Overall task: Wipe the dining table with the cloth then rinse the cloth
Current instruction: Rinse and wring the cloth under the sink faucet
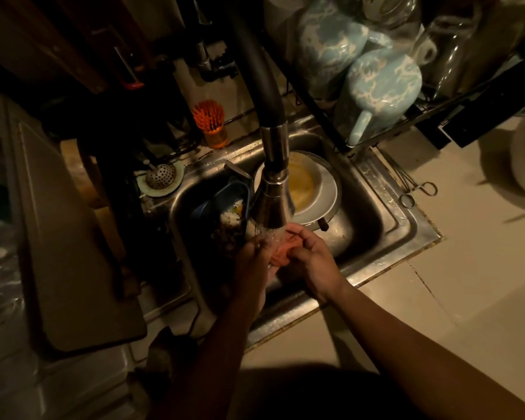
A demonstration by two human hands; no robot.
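Dimly lit kitchen, both hands over the steel sink (365, 220). Pinkish-orange cloth (281, 249) bunched between them, directly under the faucet head (272, 204); water running onto it. Left hand (251, 262) grasps the cloth from the left, fingers wet in the stream. Right hand (311, 262) curled around its right side, thumb on top.

Behind the faucet in the basin: bowl (305, 180) with yellow residue sitting on a white plate (326, 204). Left of the faucet, a blue container (222, 201) with food scraps. Orange brush (210, 118) upright behind the sink. Blue patterned mugs (379, 83) on the rack, upper right. Metal scissors (419, 193) lie on the counter (437, 298), just beside the sink rim.
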